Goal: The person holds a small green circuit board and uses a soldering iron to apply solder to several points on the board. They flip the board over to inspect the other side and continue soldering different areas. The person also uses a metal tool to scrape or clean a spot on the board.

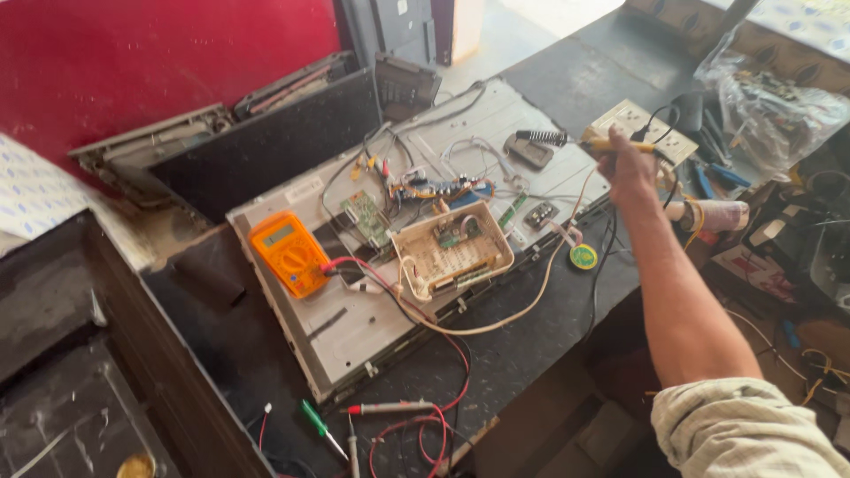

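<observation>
One hand only shows from the head camera: the right hand [630,168], arm stretched out across the bench, fingers closed around a yellow-handled iron [575,141] whose coiled dark tip points left over the far edge of the panel [354,323]. The left hand is out of the frame. The fingertips are turned away, so the exact grip is hard to read, and the iron's cord gets lost in the wire tangle behind the wrist. Just past the hand sits a beige socket box [639,128], partly covered by it. Far right, a clear plastic bag [770,102] holds parts too blurred to name, and the clutter below it runs off the edge. On the grey panel: an orange meter [288,252] at the left corner with a red lead trailing off, a small green board [367,218], and a cream open case [452,248] with a circuit inside. A round yellow-green tin [583,257] lies just off the panel's right edge. Near the bottom, a probe [390,408] and a green screwdriver [319,425] lie on the dark bench [522,354]. Another dark screen [257,150] leans against the red wall [133,62] behind.
</observation>
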